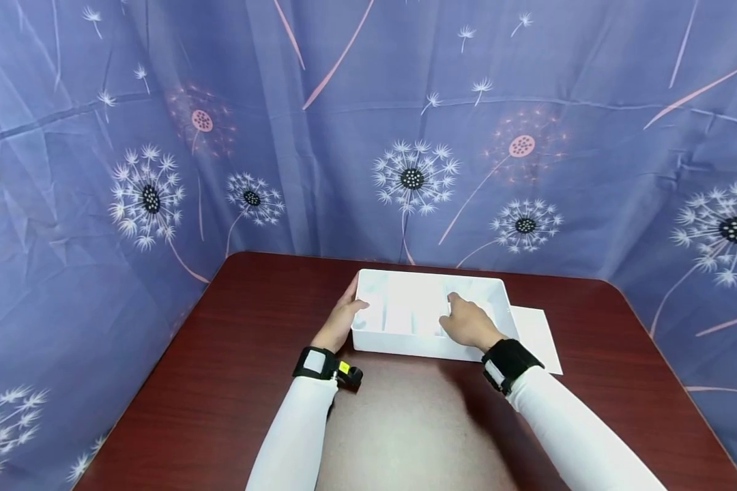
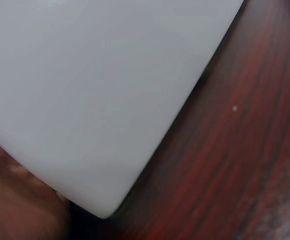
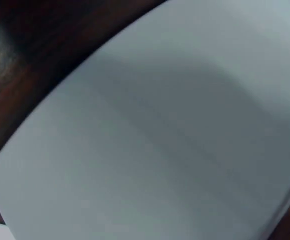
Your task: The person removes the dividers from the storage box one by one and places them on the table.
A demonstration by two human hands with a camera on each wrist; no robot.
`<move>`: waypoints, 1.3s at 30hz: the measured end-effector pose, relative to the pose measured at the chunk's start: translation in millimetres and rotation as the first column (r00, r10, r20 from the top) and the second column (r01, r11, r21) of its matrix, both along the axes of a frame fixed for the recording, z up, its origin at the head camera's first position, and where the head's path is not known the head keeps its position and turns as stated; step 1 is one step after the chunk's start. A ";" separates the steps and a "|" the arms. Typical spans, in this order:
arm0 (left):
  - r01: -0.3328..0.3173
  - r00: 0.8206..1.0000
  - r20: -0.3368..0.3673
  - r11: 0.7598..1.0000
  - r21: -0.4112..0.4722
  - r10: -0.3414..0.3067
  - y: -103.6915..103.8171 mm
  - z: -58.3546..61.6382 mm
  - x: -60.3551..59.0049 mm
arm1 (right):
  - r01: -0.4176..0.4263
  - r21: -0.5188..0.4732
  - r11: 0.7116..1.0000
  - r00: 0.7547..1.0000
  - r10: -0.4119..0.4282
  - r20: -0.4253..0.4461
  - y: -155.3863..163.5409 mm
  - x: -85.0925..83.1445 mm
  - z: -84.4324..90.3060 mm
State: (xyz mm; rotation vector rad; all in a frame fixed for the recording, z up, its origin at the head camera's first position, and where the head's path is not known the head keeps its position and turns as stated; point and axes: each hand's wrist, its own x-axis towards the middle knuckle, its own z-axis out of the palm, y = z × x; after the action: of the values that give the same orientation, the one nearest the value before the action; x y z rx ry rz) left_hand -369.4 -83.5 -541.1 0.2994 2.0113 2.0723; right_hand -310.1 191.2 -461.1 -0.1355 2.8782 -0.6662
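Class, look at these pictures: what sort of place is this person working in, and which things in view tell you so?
Probably a staged recording booth, not a lived-in room. A dandelion-print blue curtain encloses a dark red wooden table on three sides, and both wrists wear strapped-on black bands while the hands handle a white divided tray.

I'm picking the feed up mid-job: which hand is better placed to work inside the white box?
Probably the right hand: it already reaches over the near wall into the white box. The left hand grips the box's left end from outside, which suits steadying it on the table.
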 end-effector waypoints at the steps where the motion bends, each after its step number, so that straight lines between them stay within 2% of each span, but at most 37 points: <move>1: 0.001 1.000 -0.001 1.000 0.000 -0.001 0.0 0.6 -0.1 | 0.007 0.002 1.000 1.000 -0.007 -0.003 -0.3 0.0 -0.7; 11: -0.003 1.000 0.006 1.000 -0.005 0.003 0.7 2.5 1.1 | 0.040 -0.010 0.999 0.997 -0.041 -0.065 -0.7 2.9 -6.5; 17: -0.002 1.000 0.008 1.000 0.003 0.002 0.5 1.1 1.1 | 0.066 -0.047 0.997 0.993 -0.071 -0.098 -0.5 5.3 -3.5; 27: -0.011 1.000 0.001 1.000 0.000 0.011 0.5 3.1 0.8 | 0.050 -0.089 0.995 0.981 -0.066 -0.180 -0.3 6.5 24.2; 34: 0.005 1.000 -0.003 1.000 -0.005 -0.005 -0.3 2.5 1.4 | 0.056 -0.140 0.989 0.977 -0.083 -0.197 1.5 7.4 41.2; 39: 0.005 1.000 -0.006 1.000 0.000 -0.005 0.4 2.8 1.1 | 0.052 -0.173 0.984 0.966 -0.094 -0.242 7.2 10.2 56.5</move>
State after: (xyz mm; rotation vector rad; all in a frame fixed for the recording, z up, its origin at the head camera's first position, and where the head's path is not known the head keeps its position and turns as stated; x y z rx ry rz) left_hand -368.3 -83.0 -538.3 0.3103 2.0120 2.0704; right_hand -299.9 198.5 -404.6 -0.1456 3.0750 -0.9678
